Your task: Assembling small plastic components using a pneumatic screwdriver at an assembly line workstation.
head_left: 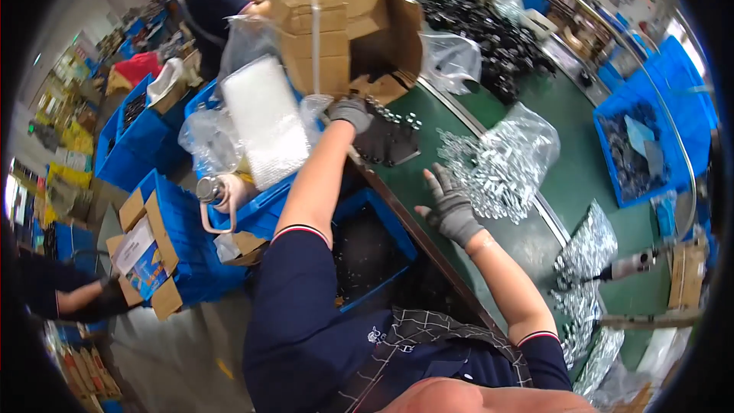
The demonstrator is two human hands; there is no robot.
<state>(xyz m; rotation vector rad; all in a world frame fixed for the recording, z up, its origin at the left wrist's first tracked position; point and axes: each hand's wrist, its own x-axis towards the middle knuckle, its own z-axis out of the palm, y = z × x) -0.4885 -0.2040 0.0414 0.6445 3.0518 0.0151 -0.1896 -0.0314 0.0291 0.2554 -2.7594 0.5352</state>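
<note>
L hand [352, 112] at far-ctr box [332, 46], grip can't tell; R hand [451, 210] spread wide, beside metal pcs [489, 176], right. Box prob. light, stiffish, best held by rim; pcs likely slick.

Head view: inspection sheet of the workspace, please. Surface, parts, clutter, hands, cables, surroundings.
Surface: green worktop, bare in patches between the piles.
Parts: shiny metal parts heaped at a clear bag; black parts piled farther back.
Clutter: brown carton lying with its open side exposed; white bubble-wrap over a blue bin at left.
Hands: both gloved; left hand near the carton's lower edge, grip unclear; right hand spread beside the metal parts.
Cables: none identifiable for certain.
Surroundings: another person beyond the carton at upper left; another person's arm at lower left.
</note>
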